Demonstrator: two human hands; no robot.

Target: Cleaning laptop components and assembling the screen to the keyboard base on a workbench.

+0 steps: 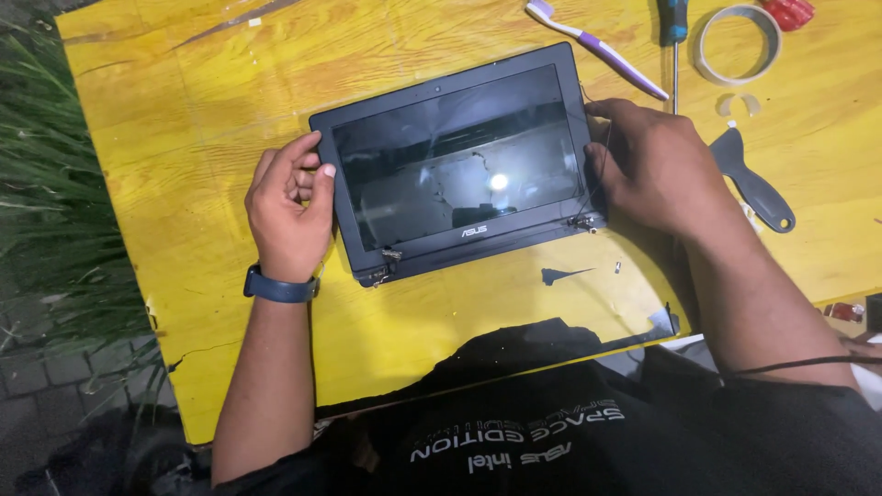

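Observation:
A detached laptop screen panel (459, 156) with a dark bezel and a cracked display lies flat on the yellow wooden table (211, 119). Small metal hinges stick out at its lower corners. My left hand (289, 207) grips the panel's left edge, thumb on the bezel; a dark watch band sits on that wrist. My right hand (648, 165) holds the right edge, fingers curled over the frame beside a thin loose wire.
Along the far edge lie a purple and white toothbrush (597, 46), a screwdriver (673, 46), a tape roll (738, 41) and a red object (788, 11). A dark plastic pry tool (753, 184) rests right of my hand. Grass borders the table's left side.

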